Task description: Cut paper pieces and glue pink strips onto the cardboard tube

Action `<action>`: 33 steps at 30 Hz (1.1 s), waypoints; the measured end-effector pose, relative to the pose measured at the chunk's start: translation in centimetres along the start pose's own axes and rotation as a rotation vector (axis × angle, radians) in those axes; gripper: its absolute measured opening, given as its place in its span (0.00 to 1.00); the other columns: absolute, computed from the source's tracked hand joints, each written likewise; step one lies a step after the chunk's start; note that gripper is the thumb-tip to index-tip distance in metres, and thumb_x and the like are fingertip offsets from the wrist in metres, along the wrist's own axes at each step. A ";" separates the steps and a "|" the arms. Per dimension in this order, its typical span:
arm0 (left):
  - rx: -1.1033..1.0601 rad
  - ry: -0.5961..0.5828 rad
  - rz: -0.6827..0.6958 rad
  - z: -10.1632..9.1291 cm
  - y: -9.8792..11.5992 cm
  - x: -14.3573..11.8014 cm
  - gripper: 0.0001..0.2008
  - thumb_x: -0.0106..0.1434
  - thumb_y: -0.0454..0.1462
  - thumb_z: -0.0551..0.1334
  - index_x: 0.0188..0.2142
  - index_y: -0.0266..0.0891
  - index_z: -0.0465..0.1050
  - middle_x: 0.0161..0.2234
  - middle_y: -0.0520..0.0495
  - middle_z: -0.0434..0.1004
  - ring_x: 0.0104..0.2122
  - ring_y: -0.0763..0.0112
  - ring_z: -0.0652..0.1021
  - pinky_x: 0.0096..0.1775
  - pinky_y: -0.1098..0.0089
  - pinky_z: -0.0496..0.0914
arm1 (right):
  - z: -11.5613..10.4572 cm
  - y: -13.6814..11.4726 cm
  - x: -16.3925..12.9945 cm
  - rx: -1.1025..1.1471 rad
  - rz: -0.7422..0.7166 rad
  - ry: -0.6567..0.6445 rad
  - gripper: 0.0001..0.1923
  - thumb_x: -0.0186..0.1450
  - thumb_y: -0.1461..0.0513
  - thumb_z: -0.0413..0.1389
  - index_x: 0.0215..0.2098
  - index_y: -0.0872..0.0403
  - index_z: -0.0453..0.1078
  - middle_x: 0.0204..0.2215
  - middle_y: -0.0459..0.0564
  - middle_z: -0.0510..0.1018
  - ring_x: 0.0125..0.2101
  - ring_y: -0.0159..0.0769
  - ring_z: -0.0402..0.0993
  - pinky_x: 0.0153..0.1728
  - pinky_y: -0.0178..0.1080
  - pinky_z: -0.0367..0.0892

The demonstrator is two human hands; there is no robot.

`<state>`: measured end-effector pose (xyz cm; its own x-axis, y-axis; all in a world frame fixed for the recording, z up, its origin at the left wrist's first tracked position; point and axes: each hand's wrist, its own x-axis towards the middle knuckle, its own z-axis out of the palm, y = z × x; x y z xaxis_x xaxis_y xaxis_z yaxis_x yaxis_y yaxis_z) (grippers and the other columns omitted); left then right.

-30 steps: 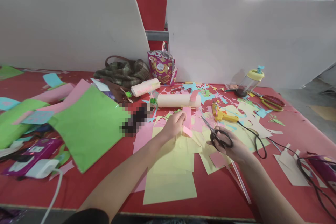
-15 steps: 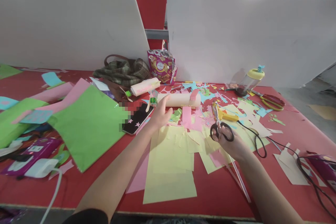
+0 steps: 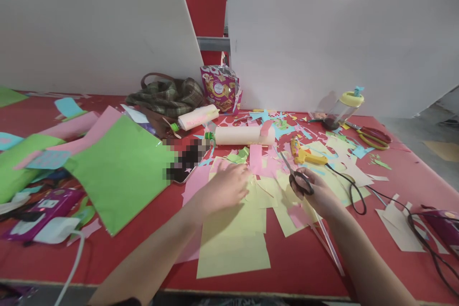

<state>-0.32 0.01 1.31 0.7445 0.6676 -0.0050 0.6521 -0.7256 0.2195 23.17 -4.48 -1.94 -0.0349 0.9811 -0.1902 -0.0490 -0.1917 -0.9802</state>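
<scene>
My right hand (image 3: 319,193) grips a pair of black-handled scissors (image 3: 301,182), fingers at the loops and blades pointing up and left. My left hand (image 3: 226,186) is over the pale yellow paper sheets (image 3: 233,253), palm down. Its fingers are blurred and partly curled, so whether they hold anything is hidden. Just beyond it lie green paper scraps (image 3: 239,155) and a pink paper strip (image 3: 256,158). Farther back rests a white paper-covered tube (image 3: 238,136) with a green cap. A yellow glue gun (image 3: 306,155) lies beyond the scissors.
A phone (image 3: 188,162) and green sheet (image 3: 125,172) lie left. Behind are a second tube (image 3: 199,117), plaid bag (image 3: 168,98) and snack bag (image 3: 221,88). To the right are a jar (image 3: 344,111), pliers (image 3: 373,137) and a black cord (image 3: 353,186). White partitions (image 3: 322,48) stand behind.
My left hand has left the white tube and moved toward me, over the yellow paper. In my right hand the scissors have turned, their blades now pointing more to the left.
</scene>
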 end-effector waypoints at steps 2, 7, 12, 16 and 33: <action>-0.075 -0.062 0.116 0.7 0.8 0.1 0.12 0.56 0.36 0.53 0.41 0.38 0.64 0.42 0.44 0.68 0.44 0.63 0.68 0.47 0.59 0.57 | 0.0 0.0 0.0 0.000 0.017 0.008 0.14 0.52 0.54 0.55 0.27 0.51 0.54 0.15 0.39 0.62 0.13 0.26 0.55 0.17 0.32 0.51; -0.093 -0.052 0.178 2.6 2.2 0.8 0.14 0.53 0.36 0.58 0.40 0.35 0.64 0.44 0.40 0.67 0.46 0.60 0.66 0.47 0.62 0.58 | 0.1 -0.1 -0.1 0.045 -0.030 0.022 0.13 0.54 0.53 0.53 0.27 0.51 0.54 0.19 0.40 0.63 0.17 0.27 0.59 0.21 0.33 0.55; -0.036 -0.025 0.204 4.5 2.9 1.1 0.16 0.51 0.30 0.55 0.42 0.34 0.60 0.44 0.39 0.65 0.45 0.60 0.65 0.45 0.62 0.59 | 0.0 0.4 -0.1 0.120 -0.043 -0.050 0.12 0.57 0.52 0.50 0.29 0.51 0.57 0.25 0.43 0.62 0.24 0.29 0.60 0.27 0.34 0.59; 0.036 -0.039 0.208 5.2 3.2 1.1 0.14 0.50 0.27 0.51 0.38 0.33 0.60 0.37 0.41 0.67 0.41 0.61 0.67 0.40 0.64 0.62 | 0.2 0.5 0.0 0.152 0.010 -0.118 0.11 0.58 0.53 0.48 0.26 0.52 0.57 0.25 0.45 0.62 0.24 0.29 0.59 0.28 0.35 0.59; -0.126 0.248 0.113 4.7 2.9 0.9 0.14 0.59 0.28 0.49 0.43 0.36 0.64 0.45 0.44 0.69 0.47 0.65 0.66 0.50 0.57 0.55 | 0.6 0.4 -0.4 0.249 0.055 -0.082 0.08 0.54 0.60 0.55 0.30 0.51 0.59 0.26 0.44 0.65 0.27 0.31 0.64 0.33 0.37 0.60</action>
<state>2.92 -2.29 -2.64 0.7439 0.6151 0.2613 0.5326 -0.7818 0.3243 22.59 -4.93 -2.29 -0.1242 0.9659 -0.2274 -0.2888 -0.2544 -0.9230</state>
